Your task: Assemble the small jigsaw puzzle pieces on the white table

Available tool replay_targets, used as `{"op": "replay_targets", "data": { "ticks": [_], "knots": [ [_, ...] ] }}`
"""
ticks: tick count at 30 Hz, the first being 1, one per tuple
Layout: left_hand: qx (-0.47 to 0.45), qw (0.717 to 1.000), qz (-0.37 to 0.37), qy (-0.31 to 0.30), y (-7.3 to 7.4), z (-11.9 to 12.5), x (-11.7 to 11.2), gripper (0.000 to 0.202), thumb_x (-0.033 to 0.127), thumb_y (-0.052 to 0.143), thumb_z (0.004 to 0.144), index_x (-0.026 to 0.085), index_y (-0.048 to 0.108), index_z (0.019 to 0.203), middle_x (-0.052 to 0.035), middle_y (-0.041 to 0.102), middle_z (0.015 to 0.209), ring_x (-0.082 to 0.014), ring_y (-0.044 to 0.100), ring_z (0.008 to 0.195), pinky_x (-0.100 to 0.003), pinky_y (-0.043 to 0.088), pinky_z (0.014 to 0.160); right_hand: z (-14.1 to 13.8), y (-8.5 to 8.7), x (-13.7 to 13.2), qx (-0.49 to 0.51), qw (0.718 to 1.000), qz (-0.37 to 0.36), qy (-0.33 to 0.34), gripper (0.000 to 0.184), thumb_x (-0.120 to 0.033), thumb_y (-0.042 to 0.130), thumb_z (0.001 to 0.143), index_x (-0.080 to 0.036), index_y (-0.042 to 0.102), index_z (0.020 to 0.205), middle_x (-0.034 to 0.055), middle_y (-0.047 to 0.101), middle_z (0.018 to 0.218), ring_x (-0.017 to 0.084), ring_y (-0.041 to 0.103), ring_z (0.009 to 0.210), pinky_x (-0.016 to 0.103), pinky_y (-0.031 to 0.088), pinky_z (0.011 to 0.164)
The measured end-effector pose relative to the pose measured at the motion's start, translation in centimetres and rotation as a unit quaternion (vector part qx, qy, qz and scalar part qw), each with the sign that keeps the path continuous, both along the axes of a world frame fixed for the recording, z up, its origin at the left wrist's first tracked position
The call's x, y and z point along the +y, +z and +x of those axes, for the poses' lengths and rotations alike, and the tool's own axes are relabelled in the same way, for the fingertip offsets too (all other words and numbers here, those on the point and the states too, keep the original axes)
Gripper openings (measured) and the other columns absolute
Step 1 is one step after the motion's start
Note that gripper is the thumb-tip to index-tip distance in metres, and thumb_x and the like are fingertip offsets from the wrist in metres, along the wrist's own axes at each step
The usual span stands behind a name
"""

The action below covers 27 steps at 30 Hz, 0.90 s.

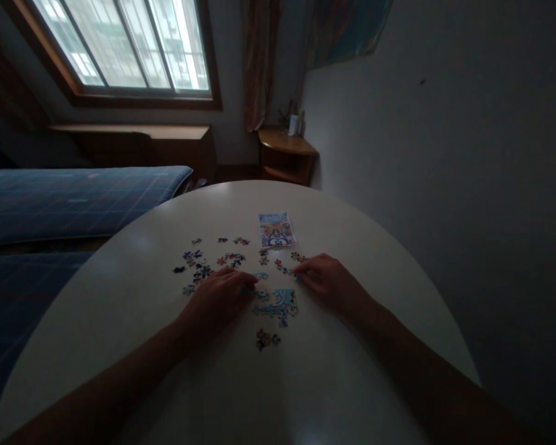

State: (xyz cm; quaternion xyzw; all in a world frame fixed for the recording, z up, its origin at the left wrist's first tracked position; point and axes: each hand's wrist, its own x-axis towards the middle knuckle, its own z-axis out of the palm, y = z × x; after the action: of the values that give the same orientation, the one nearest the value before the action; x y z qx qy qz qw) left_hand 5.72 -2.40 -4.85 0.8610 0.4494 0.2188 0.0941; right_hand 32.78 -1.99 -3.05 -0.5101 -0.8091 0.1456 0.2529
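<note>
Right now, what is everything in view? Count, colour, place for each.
table: one, white, round, foreground.
joined puzzle section: one, mostly blue, table centre.
loose puzzle pieces: many, mixed colours, scattered beyond it.
small piece cluster: one, dark, nearer than it.
picture card: one, blue-white, far side of table.
bed: one, blue checked, left.
window: one, brown frame, upper left.
corner shelf: one, brown, behind table.
left hand: one, touching pieces left of section.
right hand: one, touching pieces right of it.
</note>
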Motion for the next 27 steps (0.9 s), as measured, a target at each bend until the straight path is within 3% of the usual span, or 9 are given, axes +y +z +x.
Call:
{"op": "replay_targets", "data": {
  "ticks": [6,17,23,27],
  "knots": [
    [-0.030,0.998,-0.023,-0.049,0.0,0.0,0.1,0.014,0.019,0.056,0.092,0.022,0.065,0.103,-0.0038,0.073,0.098,-0.0202,0.065,0.099,-0.037,0.054,0.091,0.5,-0.4,0.3,-0.023,1.000,0.011,0.015,0.015,-0.014,0.065,0.086,-0.022,0.073,0.096,0.0064,0.075,0.095,0.023,0.065,0.092,0.040,0.049,0.084],
    [-0.033,0.998,-0.047,-0.011,0.6,0.1,-0.2,0.015,0.017,0.061,0.087,0.020,0.065,0.101,-0.0044,0.072,0.095,-0.0220,0.066,0.096,-0.037,0.054,0.089,-0.9,-0.6,-0.6,-0.033,0.998,0.052,0.033,0.013,-0.025,0.064,0.089,-0.021,0.072,0.098,0.0087,0.071,0.102,0.024,0.062,0.098,0.043,0.048,0.089],
    [-0.030,0.998,-0.048,0.005,1.3,-0.2,-0.4,0.018,0.018,0.062,0.085,0.022,0.067,0.101,-0.0038,0.073,0.096,-0.0220,0.067,0.094,-0.038,0.053,0.089,-2.3,-0.7,-1.6,-0.016,0.988,0.071,0.135,0.027,-0.032,0.066,0.089,-0.022,0.068,0.114,0.0083,0.068,0.110,0.023,0.058,0.108,0.043,0.044,0.099],
    [-0.020,0.998,-0.054,-0.017,1.6,-0.5,-0.3,0.016,0.017,0.060,0.085,0.023,0.068,0.098,-0.0031,0.074,0.096,-0.0224,0.067,0.096,-0.040,0.051,0.092,-2.3,-0.5,-1.7,-0.023,0.984,0.061,0.166,0.035,-0.035,0.069,0.086,-0.023,0.066,0.119,0.0080,0.068,0.112,0.024,0.057,0.109,0.044,0.043,0.099]
  ]
}}
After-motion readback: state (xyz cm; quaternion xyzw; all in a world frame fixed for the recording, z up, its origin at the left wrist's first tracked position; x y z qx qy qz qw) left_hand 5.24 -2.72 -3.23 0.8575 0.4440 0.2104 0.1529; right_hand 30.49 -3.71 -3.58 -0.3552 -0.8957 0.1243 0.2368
